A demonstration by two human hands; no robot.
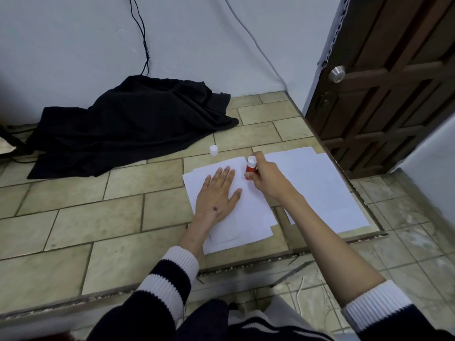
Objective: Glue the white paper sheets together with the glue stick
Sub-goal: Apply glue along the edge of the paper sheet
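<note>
Gripping the red glue stick, the right hand tips it onto the paper stack.
Left hand presses flat, fingers spread, on that stack on the tiled floor; white cap stands apart.

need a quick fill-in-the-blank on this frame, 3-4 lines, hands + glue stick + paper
1. The left hand lies flat on the near stack of white paper sheets, its fingers ____.
2. The right hand grips the ____ glue stick.
3. The loose white cap stands on the floor tiles, in front of the ____ cloth.

Missing words: straight; red; black
</note>
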